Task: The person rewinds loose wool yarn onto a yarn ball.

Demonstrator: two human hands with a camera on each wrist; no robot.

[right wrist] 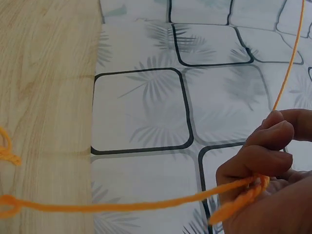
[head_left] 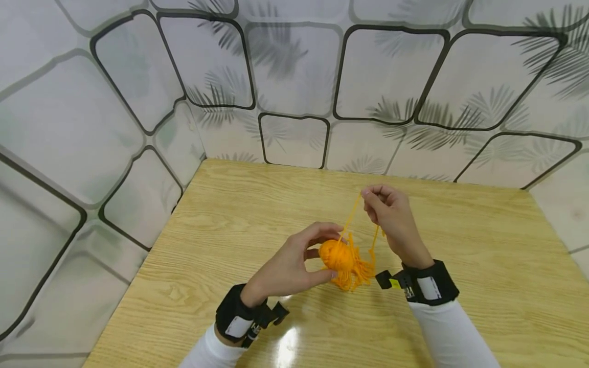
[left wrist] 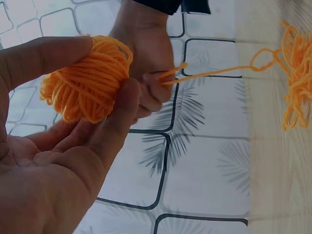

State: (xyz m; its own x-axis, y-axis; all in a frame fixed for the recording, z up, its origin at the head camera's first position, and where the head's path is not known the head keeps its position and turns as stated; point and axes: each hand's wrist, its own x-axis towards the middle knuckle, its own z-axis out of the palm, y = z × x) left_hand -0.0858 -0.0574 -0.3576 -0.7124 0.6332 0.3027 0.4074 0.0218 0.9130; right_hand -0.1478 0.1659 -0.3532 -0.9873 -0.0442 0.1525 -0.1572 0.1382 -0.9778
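A small wound ball of orange yarn (head_left: 332,254) is held by my left hand (head_left: 291,263) between thumb and fingers, and the left wrist view shows fingertips pressing both sides of it. My right hand (head_left: 390,217) is raised to the right of the ball, its fingers pinching a strand of yarn (right wrist: 288,63) that runs taut from the ball. Out of the curled right fingers a second length of yarn (right wrist: 117,207) drops towards a tangled heap of loose yarn (left wrist: 298,73) on the table.
A light wooden table (head_left: 221,214) lies beneath both hands. Behind and to the left stand pale walls (head_left: 294,66) patterned with dark rounded outlines and grey palm leaves. Black straps (head_left: 432,282) with small cameras sit on both wrists, above white sleeves.
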